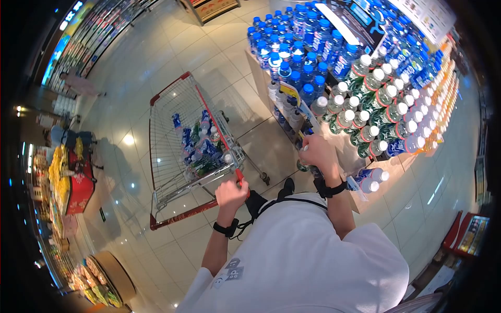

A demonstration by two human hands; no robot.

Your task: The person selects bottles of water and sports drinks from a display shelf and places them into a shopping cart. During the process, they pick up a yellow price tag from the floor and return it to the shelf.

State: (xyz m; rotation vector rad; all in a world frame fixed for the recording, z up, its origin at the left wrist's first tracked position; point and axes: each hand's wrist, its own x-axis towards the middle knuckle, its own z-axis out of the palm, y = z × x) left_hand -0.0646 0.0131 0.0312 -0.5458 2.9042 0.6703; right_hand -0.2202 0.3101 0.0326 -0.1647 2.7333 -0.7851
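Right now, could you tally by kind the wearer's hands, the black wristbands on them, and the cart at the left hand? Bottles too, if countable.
Hands, left hand and right hand: 2
Black wristbands: 2
Shopping cart: 1
Total: 5
Bottles in the cart overlap too much to count.

I'm in a white short-sleeved T-shirt (308, 250), small grey print (233, 268) with lettering; black left wristband (225, 228), black right wristband (334, 189), thin black cord (243, 226) by the left one.
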